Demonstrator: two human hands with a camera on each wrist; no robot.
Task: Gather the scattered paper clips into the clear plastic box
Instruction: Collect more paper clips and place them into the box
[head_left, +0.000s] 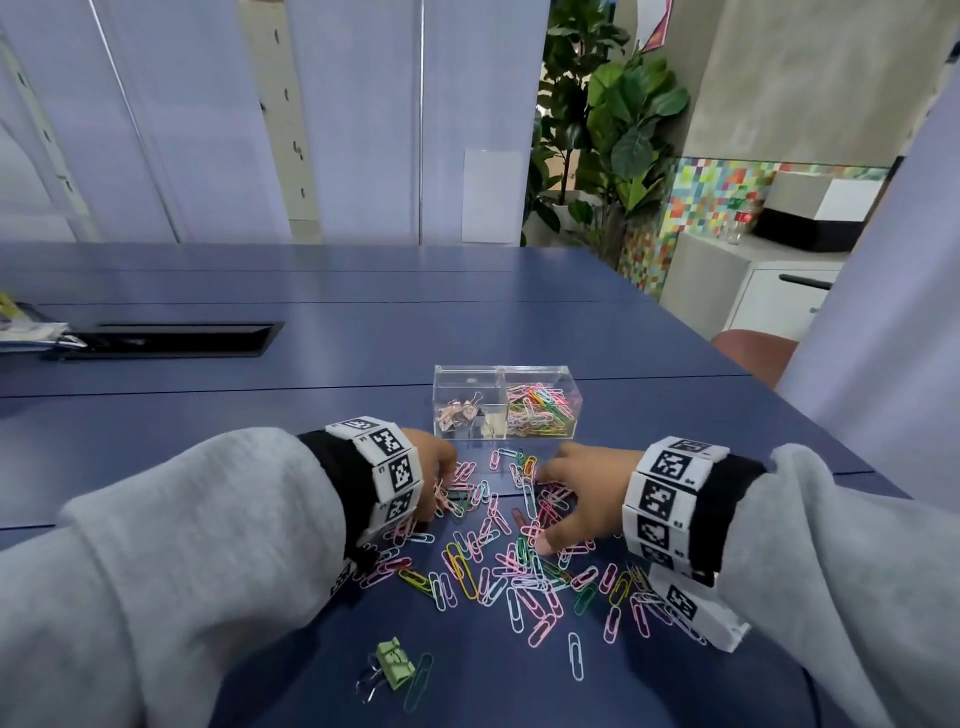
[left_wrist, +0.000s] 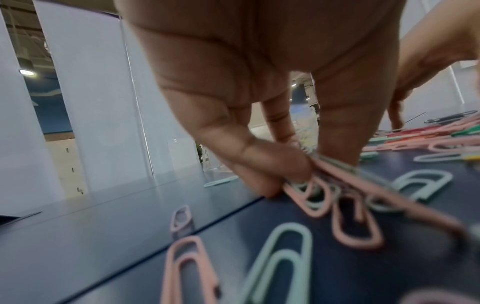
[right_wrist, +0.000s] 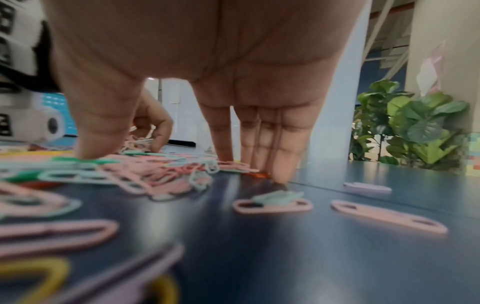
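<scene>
Several coloured paper clips (head_left: 498, 561) lie scattered on the blue table (head_left: 311, 426) in front of me. Behind them stands the clear plastic box (head_left: 506, 401) with two compartments: the right one holds coloured clips, the left one a few binder clips. My left hand (head_left: 436, 480) is at the pile's left edge; in the left wrist view its fingers (left_wrist: 272, 164) pinch a bunch of pink and mint clips (left_wrist: 335, 191). My right hand (head_left: 576, 499) is spread over the pile's right side, straight fingertips (right_wrist: 280, 170) and thumb pressing down on the clips.
A green binder clip (head_left: 396, 664) and a blue paper clip (head_left: 418, 682) lie near the front edge. A black cable slot (head_left: 171, 339) is set in the table at the left, with papers (head_left: 26, 327) beside it. A plant (head_left: 602, 130) stands beyond the far right corner.
</scene>
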